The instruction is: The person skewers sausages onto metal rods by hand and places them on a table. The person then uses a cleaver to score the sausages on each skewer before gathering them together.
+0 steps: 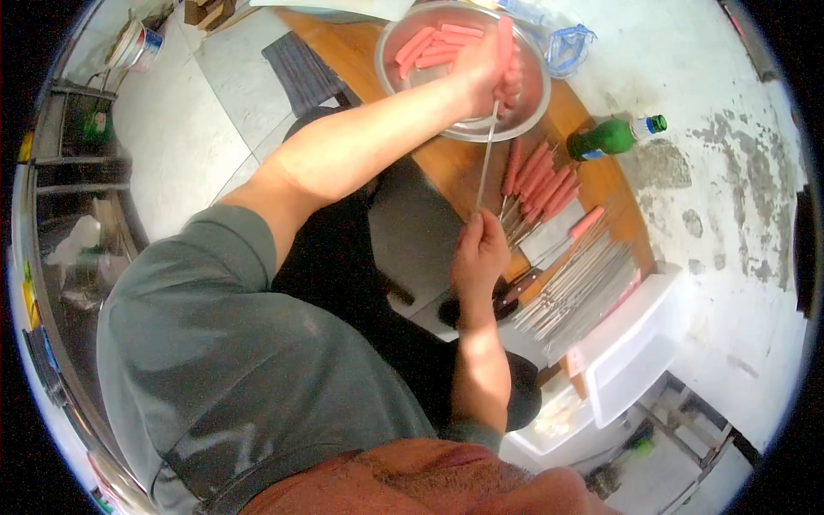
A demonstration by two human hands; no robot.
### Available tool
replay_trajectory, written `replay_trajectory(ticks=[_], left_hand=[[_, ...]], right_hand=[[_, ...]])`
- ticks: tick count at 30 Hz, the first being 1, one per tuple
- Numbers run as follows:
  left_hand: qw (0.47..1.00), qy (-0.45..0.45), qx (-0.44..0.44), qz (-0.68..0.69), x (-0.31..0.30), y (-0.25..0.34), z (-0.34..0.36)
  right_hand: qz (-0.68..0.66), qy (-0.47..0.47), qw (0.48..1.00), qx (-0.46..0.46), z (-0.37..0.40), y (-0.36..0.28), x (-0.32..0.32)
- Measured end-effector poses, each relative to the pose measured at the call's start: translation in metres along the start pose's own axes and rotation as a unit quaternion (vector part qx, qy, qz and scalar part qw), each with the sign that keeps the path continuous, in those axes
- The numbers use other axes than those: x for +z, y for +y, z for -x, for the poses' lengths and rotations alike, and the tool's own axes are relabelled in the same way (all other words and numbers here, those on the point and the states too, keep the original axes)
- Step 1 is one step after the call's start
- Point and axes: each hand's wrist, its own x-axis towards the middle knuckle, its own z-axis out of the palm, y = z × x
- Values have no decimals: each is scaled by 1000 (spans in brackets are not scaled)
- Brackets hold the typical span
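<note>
My left hand point(489, 73) is closed around a pink sausage point(505, 34) over the metal bowl point(539, 94). A thin skewer point(487, 163) runs from the lower end of that hand down to my right hand point(481, 245), whose fingers pinch it. Whether its tip is inside the sausage is hidden by my left fingers. More pink sausages point(433, 47) lie in the bowl. Below it, skewered sausages point(541, 180) lie side by side on the wooden table point(614, 172). A single sausage point(587, 222) lies near a large bundle of bare skewers point(575, 287).
A green bottle point(601, 139) lies or leans by the wall. A dark-handled tool point(522, 285) sits beside my right wrist. White plastic bins point(631, 369) stand at the lower right. Clear blue-edged plastic point(568, 50) is beside the bowl. A dark striped mat point(300, 73) is at upper left.
</note>
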Motion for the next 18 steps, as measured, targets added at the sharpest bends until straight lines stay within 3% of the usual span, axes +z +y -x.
replay_trajectory(ticks=[3, 9, 18], left_hand=[[999, 24, -4, 39, 2, -5, 3], [1000, -5, -6, -1, -2, -12, 2], [998, -22, -16, 50, -1, 4, -1]], right_hand=[[8, 1, 1000, -7, -4, -1, 1], [-11, -7, 1000, 28, -8, -12, 1], [5, -10, 999, 38, -9, -17, -1]])
